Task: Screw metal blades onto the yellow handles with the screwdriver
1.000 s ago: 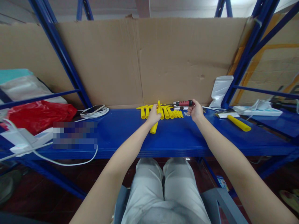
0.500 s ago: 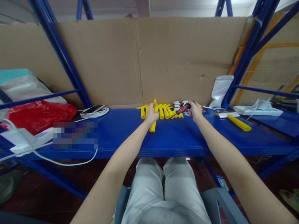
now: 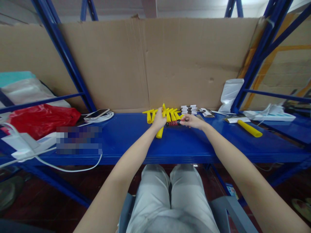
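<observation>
My left hand (image 3: 159, 120) is closed around a yellow T-shaped plastic handle (image 3: 159, 132), whose round grip points toward me. My right hand (image 3: 193, 121) is closed, its fingertips at the right end of a red-and-black screwdriver (image 3: 173, 123). The screwdriver lies sideways between the hands, its left end close to my left fingers; whether it touches them I cannot tell. Behind the hands, several more yellow T-shaped handles (image 3: 149, 118) stand in a row on the blue shelf (image 3: 126, 136). My right hand hides the small yellow pieces beside them.
Stacked white-and-black packets (image 3: 189, 109) and another packet (image 3: 206, 112) lie behind my right hand. Farther right is a loose yellow handle (image 3: 250, 128) near a power strip (image 3: 269, 115). A phone (image 3: 97, 113), coiled white cable (image 3: 104, 118) and red bag (image 3: 41, 119) are left. Cardboard (image 3: 182, 64) closes the back.
My right hand has moved left and slightly down, and the screwdriver now lies closer to my left hand, turned nearly level. My left hand still holds the yellow handle in about the same place.
</observation>
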`<state>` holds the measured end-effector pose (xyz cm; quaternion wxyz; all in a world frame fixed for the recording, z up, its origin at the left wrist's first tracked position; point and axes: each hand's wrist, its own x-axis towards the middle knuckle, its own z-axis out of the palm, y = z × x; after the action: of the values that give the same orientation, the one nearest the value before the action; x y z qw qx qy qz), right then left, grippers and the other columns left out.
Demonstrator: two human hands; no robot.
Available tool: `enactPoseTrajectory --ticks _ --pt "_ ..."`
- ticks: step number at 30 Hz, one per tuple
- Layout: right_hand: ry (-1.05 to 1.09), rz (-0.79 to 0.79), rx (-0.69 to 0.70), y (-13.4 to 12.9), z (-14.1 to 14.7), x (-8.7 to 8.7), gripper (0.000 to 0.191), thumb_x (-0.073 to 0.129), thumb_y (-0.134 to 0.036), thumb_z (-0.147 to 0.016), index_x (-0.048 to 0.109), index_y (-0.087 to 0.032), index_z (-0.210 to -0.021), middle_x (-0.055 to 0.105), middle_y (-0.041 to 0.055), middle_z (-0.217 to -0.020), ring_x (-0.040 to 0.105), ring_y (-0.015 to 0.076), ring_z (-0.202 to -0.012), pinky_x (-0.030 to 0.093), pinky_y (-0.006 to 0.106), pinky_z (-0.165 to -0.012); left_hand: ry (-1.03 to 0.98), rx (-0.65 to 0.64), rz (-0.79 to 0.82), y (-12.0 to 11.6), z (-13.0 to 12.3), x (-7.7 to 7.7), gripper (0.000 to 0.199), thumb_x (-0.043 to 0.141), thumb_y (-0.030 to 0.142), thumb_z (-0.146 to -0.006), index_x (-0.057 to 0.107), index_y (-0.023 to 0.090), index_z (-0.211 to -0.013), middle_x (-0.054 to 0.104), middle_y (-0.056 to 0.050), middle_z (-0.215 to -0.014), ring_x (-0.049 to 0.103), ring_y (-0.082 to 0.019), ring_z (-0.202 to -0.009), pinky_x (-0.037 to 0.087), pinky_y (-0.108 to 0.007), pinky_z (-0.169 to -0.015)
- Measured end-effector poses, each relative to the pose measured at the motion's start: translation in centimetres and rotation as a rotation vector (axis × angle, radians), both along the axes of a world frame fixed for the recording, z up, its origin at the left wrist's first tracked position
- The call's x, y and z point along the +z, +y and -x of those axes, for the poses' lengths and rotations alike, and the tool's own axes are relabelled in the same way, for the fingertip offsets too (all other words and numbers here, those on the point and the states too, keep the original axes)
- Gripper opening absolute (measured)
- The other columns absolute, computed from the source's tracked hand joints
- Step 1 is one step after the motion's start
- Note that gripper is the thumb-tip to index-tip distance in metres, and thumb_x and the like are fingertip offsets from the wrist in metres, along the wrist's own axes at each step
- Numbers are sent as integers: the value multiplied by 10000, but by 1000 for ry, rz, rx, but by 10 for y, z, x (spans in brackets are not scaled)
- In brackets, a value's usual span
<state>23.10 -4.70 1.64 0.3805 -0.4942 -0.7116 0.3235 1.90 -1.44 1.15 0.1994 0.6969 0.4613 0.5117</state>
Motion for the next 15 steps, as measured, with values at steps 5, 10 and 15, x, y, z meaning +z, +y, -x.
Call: enactPoseTrajectory --ticks 5,10,15 --pt "-240 -131 80 7 5 -8 240 767 -302 -705 566 -186 -765 634 -1 -720 584 139 -666 487 281 -662 191 -54 -63 -12 -4 6 569 531 6 -737 490 129 -1291 596 -148 -1339 529 -250 -1300 346 -437 -1157" --pt "-157 -441 -27 12 10 -7 224 680 -340 -764 561 -196 -887 655 44 -849 606 172 -754 507 335 -750 349 -198 -103 -17 -9 4 596 520 21 -739 507 126 -1325 547 -153 -1426 491 -254 -1347 295 -456 -1190" --pt "-54 -584 -42 12 15 -3 195 592 -394 -811 515 -216 -840 612 20 -740 577 166 -684 486 319 -684 422 -283 -152 -17 -11 -1 602 507 50 -769 504 169 -1359 533 -124 -1453 469 -246 -1370 288 -470 -1196"
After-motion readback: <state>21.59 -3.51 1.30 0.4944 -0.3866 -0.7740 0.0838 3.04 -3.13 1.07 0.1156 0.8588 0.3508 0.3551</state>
